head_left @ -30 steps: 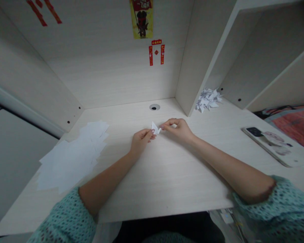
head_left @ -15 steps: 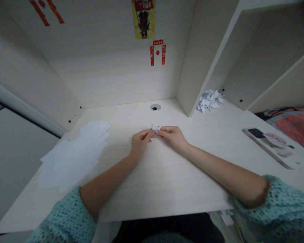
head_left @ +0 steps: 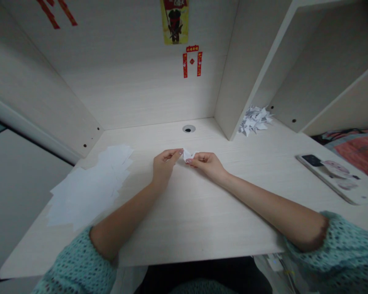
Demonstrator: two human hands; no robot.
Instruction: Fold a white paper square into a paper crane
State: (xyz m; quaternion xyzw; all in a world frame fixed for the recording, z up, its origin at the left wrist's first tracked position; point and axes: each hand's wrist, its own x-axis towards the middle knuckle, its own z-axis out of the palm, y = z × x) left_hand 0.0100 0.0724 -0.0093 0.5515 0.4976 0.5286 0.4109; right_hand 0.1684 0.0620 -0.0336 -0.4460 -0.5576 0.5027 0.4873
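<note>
White folded paper (head_left: 187, 154), sharply pointed, is pinched by left grip (head_left: 165, 164) and right grip (head_left: 209, 165).

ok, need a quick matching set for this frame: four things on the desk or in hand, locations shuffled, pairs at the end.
Things
1. small folded paper
2. flat white sheets
3. phone
4. heap of paper pieces

Places
A. just right of the upright divider
B. far right, lying back side up
C. between the left hand and the right hand
D. left side of the desk, overlapping

Pairs
1-C; 2-D; 3-B; 4-A
</note>
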